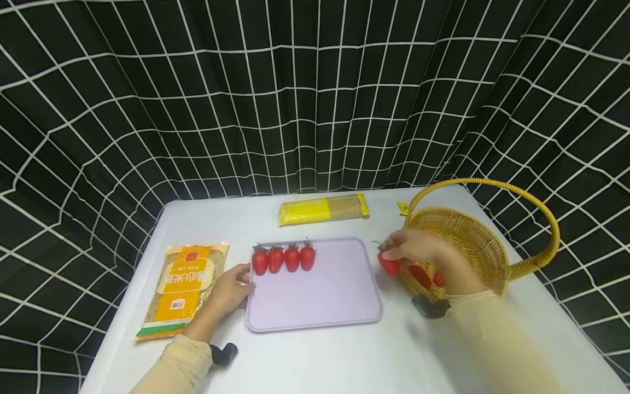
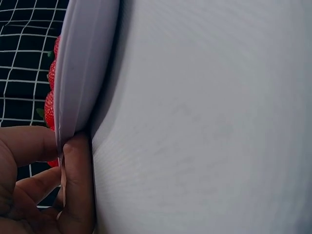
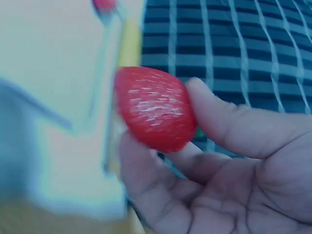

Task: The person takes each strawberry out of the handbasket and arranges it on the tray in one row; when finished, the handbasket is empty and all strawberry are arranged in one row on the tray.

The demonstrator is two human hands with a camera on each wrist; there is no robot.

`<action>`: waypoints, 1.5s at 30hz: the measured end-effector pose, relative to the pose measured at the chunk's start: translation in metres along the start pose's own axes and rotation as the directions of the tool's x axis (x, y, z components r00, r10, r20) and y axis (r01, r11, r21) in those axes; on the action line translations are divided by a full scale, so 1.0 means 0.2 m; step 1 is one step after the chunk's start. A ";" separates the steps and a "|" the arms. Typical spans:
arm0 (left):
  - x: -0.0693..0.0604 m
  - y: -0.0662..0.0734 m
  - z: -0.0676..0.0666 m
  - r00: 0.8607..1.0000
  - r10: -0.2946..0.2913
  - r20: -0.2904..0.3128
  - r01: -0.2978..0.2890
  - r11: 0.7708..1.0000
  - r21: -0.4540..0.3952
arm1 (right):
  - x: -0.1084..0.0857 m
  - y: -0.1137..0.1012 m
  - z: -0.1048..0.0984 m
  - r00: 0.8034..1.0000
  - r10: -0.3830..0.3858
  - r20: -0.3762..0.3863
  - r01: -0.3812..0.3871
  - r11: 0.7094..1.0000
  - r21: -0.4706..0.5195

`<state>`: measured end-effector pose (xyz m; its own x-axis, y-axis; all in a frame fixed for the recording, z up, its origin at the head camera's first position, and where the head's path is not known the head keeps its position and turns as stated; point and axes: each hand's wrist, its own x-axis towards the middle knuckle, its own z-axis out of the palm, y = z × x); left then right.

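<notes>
My right hand (image 1: pixel 415 246) pinches a red strawberry (image 1: pixel 389 264) between thumb and fingers, in the air between the tray and the wicker basket (image 1: pixel 484 241). The right wrist view shows the same strawberry (image 3: pixel 156 108), slightly blurred, with my thumb and fingers at its sides. More strawberries (image 1: pixel 420 275) lie in the basket, partly hidden by my hand and forearm. My left hand (image 1: pixel 230 290) grips the left edge of the pale lilac tray (image 1: pixel 315 301). In the left wrist view, fingers show on both sides of the tray rim (image 2: pixel 87 58). Several strawberries (image 1: pixel 292 258) stand in a row along the tray's upper left edge.
An orange-labelled food packet (image 1: pixel 184 290) lies left of the tray. Behind the tray is a yellow packet of noodles (image 1: pixel 325 209). The basket's tall handle (image 1: pixel 492 183) arches up on the right. A black curtain with white grid lines (image 1: pixel 315 109) surrounds the white table (image 1: pixel 315 361).
</notes>
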<state>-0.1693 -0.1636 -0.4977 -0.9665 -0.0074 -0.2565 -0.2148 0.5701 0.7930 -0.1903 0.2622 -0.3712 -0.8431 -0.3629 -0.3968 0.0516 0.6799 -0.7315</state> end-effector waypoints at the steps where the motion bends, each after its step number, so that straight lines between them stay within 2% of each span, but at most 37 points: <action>1: 0.00 0.00 0.00 1.000 -0.002 -0.005 0.002 1.000 -0.003 | 0.06 -0.03 0.05 1.000 0.003 -0.006 -0.003 1.000 -0.017; 5: 0.01 -0.01 -0.01 1.000 -0.003 -0.019 0.003 1.000 -0.014 | 0.28 -0.11 0.25 0.997 0.037 -0.060 -0.037 0.999 0.005; 9: 0.02 -0.01 -0.01 0.999 -0.007 -0.034 0.006 1.000 -0.028 | 0.47 -0.15 0.38 0.987 0.072 -0.144 -0.074 0.997 -0.012; 12: 0.02 -0.01 -0.01 0.999 -0.001 -0.037 0.000 1.000 -0.031 | 0.56 -0.16 0.45 0.975 0.096 -0.199 -0.111 0.992 -0.063; 15: 0.01 -0.01 0.00 0.999 0.004 -0.037 -0.005 1.000 -0.026 | 0.62 -0.17 0.50 0.965 0.120 -0.232 -0.138 0.988 -0.064; 19: 0.00 -0.01 0.02 0.999 -0.007 -0.031 0.006 1.000 -0.020 | 0.63 -0.16 0.53 0.955 0.142 -0.259 -0.156 0.987 -0.034; 28: 0.01 0.00 0.01 1.000 -0.012 -0.027 0.011 1.000 -0.023 | 0.63 -0.18 0.52 0.940 0.150 -0.307 -0.183 0.980 -0.083; 36: 0.00 0.02 0.00 1.000 -0.011 -0.028 0.011 1.000 -0.009 | 0.60 -0.18 0.51 0.944 0.159 -0.290 -0.176 0.984 -0.033; 40: -0.01 0.02 0.00 1.000 -0.012 -0.025 0.012 1.000 -0.007 | 0.50 -0.19 0.44 0.940 0.130 -0.316 -0.163 0.983 -0.081; 43: 0.00 0.01 0.00 1.000 -0.013 -0.018 0.013 1.000 -0.017 | 0.38 -0.21 0.36 0.959 0.078 -0.272 -0.109 0.989 -0.101; 45: 0.00 0.00 0.01 1.000 -0.010 -0.021 0.009 1.000 -0.022 | 0.29 -0.21 0.28 0.975 0.047 -0.217 -0.064 0.995 -0.076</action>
<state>-0.1688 -0.1624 -0.4991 -0.9672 -0.0303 -0.2523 -0.2265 0.5521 0.8024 -0.2107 0.1773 -0.3942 -0.9360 -0.1836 -0.3004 0.0651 0.7482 -0.6602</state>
